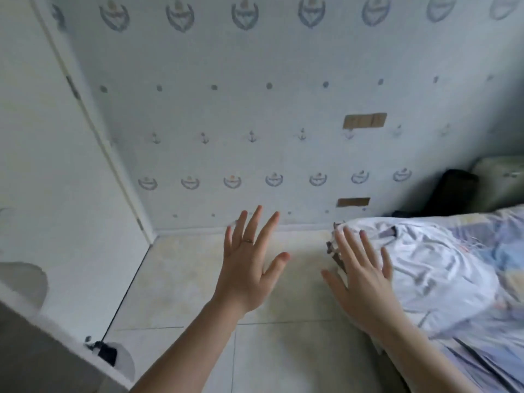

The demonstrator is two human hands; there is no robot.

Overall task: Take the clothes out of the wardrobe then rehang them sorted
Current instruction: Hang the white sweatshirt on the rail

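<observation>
A soft, crumpled heap of white clothes (425,265) lies on the bed (507,251), at its near-wall corner, over a pale blue patterned sheet. Two hands reach forward with bare forearms, both released and holding nothing, fingers straight and spread, palms down. The right hand (360,279) is at the bed's edge, its fingertips overlapping the clothes; whether they touch is unclear. The left hand (246,268), with one thin ring (249,241), hovers over the glossy tiled floor (184,279) beside the bed. The smooth white wardrobe (42,165) stands across the floor from the bed. One dark bag (453,191) sits beyond the bed.
</observation>
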